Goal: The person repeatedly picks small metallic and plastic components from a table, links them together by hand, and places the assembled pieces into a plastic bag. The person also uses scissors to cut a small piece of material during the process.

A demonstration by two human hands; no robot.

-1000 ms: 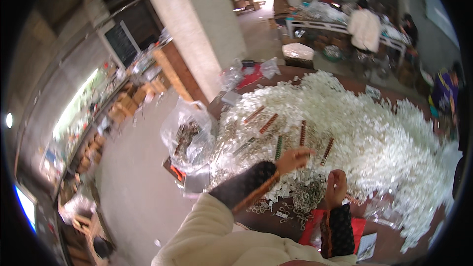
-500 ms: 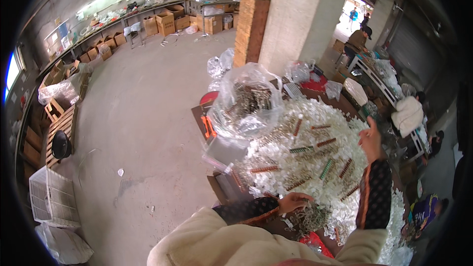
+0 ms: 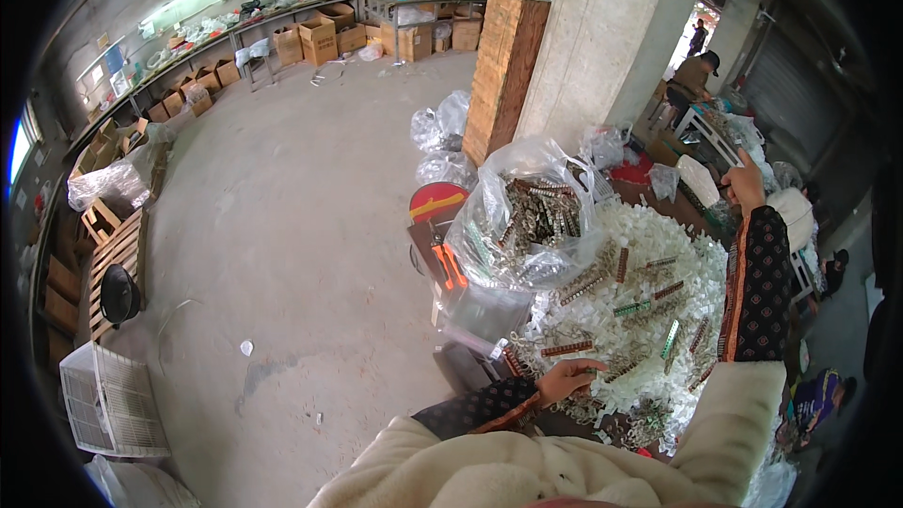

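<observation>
My left hand [image 3: 569,379] is at the near left side of a pile of small white plastic pieces [image 3: 687,249], its fingers bent together. Whatever is between the fingertips is too small to make out. Just beyond lies a brown-red strip [image 3: 567,349] with a row of small segments. Similar green strips [image 3: 632,308] and brown ones lie scattered over the pile. Small metal pieces [image 3: 649,421] are heaped close to my body. My right hand [image 3: 746,181] is raised past the pile's far right edge, fingers apart, and nothing shows in it.
A clear plastic bag [image 3: 470,249] full of segmented strips stands at the pile's far left. Beside it are orange-handled pliers [image 3: 449,266] and a clear tray [image 3: 484,320]. Behind rise a wooden box [image 3: 503,75] and a concrete pillar [image 3: 602,47]. People sit working at right.
My right hand has moved up and away, over the far right edge. My left hand has shifted slightly up, off the heap of metal pieces. The view has turned a little.
</observation>
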